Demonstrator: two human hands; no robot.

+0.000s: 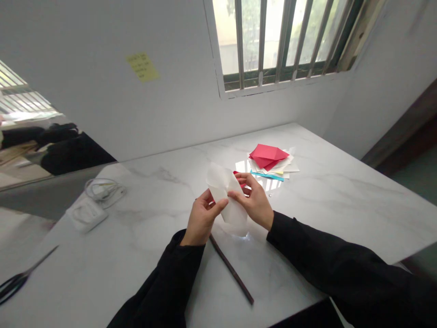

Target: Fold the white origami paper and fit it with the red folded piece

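Paper in both hands

We hold a white paper sheet (227, 193) above the marble table (341, 205), left hand (201, 221) and right hand (254, 202) pinching its edges between thumb and fingers. We judge it light, limp and easily creased; grip near folds.

Both arms in black sleeves extend forward, converging mid-frame. Left hand (202, 218) and right hand (254, 202) raised, fingers curled inward in pinch grips, thumbs facing.
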